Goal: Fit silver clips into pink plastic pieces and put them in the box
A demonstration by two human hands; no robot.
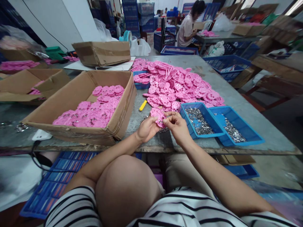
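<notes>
A pink moulded plastic piece (156,115) is gripped in my left hand (147,128), its thumb lying on the near side. My right hand (178,126) pinches at the piece's right edge, thumb and forefinger together; whether a small metal part sits between them is too small to tell. Behind both hands rises a large heap of similar pink pieces (175,83). Small metal parts (163,130) lie on the table under my hands. Just right of my right hand stands a blue tray (210,135) of shiny metal parts, with a second blue tray (254,138) beside it.
On the left, an open cardboard box (82,136) holds rows of pink pieces. A yellow-handled tool (143,105) lies beyond my left hand on the grey table (265,126). Another cardboard box (101,53) stands farther back. A co-worker (187,30) sits at a table behind.
</notes>
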